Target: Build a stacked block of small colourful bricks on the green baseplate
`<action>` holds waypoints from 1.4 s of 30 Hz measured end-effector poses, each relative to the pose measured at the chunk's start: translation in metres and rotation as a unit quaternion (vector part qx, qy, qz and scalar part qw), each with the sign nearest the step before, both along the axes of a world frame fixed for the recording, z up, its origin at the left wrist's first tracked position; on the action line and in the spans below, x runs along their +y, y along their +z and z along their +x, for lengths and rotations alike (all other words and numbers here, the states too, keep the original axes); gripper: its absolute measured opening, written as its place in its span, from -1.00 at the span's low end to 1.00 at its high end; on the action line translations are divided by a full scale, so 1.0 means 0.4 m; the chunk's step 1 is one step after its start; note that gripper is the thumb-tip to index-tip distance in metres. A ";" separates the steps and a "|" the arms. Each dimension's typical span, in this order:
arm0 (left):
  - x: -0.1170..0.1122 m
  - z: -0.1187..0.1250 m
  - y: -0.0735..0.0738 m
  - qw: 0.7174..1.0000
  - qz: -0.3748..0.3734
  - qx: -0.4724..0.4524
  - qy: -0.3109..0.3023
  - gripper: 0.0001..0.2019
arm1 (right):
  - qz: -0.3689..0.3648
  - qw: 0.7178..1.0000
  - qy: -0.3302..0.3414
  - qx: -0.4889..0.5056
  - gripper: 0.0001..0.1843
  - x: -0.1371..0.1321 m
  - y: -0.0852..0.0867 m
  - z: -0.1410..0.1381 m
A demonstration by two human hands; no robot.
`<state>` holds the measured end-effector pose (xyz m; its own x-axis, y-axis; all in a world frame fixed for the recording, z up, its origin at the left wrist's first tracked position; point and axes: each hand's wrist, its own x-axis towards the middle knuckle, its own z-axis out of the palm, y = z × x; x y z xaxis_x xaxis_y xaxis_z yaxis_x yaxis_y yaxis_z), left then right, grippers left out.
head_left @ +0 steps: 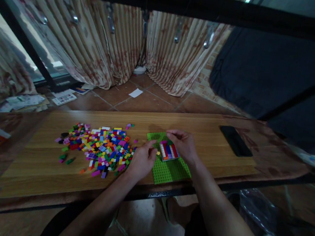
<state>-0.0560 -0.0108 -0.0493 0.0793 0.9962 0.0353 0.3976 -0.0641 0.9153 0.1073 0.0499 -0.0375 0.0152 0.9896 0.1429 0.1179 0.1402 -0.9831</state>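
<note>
On green baseplate (166, 174), striped brick block (168, 150), left hand (142, 160) loosely parted, right hand (185, 146) alongside, grip unclear

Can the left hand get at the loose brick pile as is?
Looks like yes: the left hand is right beside the pile, with nothing visible in between. It points toward the green plate, so it would likely need to turn back. Can't tell if it's holding a brick.

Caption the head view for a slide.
Left hand and right hand flank a brick build on a green baseplate, loose bricks at left.
</note>
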 end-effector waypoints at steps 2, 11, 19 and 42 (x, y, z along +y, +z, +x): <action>0.011 -0.006 -0.006 0.993 -0.033 -0.114 0.025 -0.65 | 0.037 0.999 -0.024 -0.007 -0.86 -0.005 0.011 -0.003; 0.025 -0.019 0.018 0.937 -0.079 -0.334 0.060 -0.70 | 0.191 0.957 0.107 -0.189 -0.85 -0.070 0.066 -0.023; 0.020 -0.019 0.028 0.942 -0.097 -0.314 0.067 -0.53 | 0.212 0.931 0.140 -0.260 -0.84 -0.081 0.063 -0.035; 0.020 -0.032 0.038 0.981 -0.004 -0.194 -0.028 -0.76 | 0.036 0.991 -0.114 0.062 -0.81 -0.027 0.088 0.082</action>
<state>-0.0687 -0.0028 -0.0342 0.1154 0.9911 0.0666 0.0158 -0.0689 0.9975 0.1403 0.0393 -0.0022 0.2597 0.9457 0.1955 0.0328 0.1937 -0.9805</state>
